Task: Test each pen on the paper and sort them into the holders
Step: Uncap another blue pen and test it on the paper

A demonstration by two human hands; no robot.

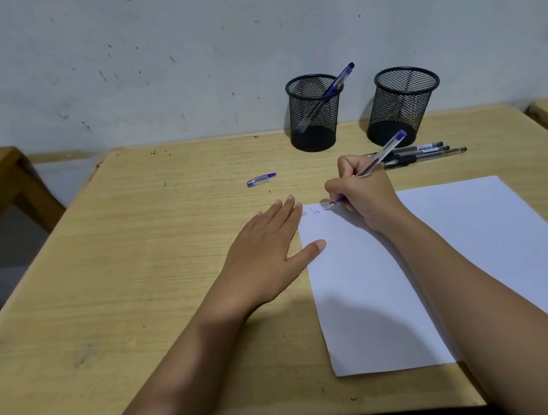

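Testing: pen (380, 156) is gripped in the right hand (364, 192), fingers curled round the barrel, tip set on the far left corner of the paper (478, 251); faint blue marks are seen just beside the tip.
Pen axis: tilted, tip low and left, tail high and right, aimed toward the right holder (401, 105).
Support: left hand (267, 246) is laid flat, fingers straight, on the table (134, 259); thumb and fingertips touch the sheet's left edge; nothing is held.
Holders: both are stood beyond the right hand, by the wall. The right holder is nearer, with nothing seen in it. One blue pen (337, 84) is leaned in the left holder (314, 112).
Cap (261, 179): laid apart on the table, beyond the left fingertips, nearer that hand.
Loose pens (421, 153): laid crosswise between the right hand and the right holder.
Next, as judged: a drop into either holder is best reached by the right hand, forward over the loose pens.
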